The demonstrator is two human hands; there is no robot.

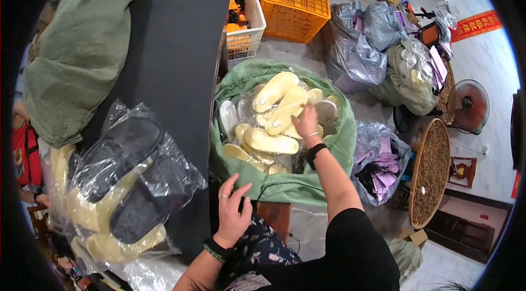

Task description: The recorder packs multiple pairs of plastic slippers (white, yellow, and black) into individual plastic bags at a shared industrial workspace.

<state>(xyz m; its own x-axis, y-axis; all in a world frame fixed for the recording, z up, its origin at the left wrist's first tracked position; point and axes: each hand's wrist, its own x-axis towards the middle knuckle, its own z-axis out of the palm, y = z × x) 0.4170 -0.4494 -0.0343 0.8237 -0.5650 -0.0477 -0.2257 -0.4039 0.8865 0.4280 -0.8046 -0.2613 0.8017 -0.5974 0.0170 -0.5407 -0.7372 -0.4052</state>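
A green woven sack stands in front of me, filled with pale yellow slippers in clear plastic bags. My right hand reaches into it, its fingers closed at the edge of a bagged pair of yellow slippers on top of the pile. Part of that grip is hidden. Over the dark table's near edge, my left hand is empty, fingers spread. To its left, bagged black slippers lie over more yellow slippers on the table.
The black tabletop runs along the sack's left side, with green cloth over its far end. Behind the sack stand a white crate and an orange crate. Stuffed plastic bags, a round woven tray and a fan are right.
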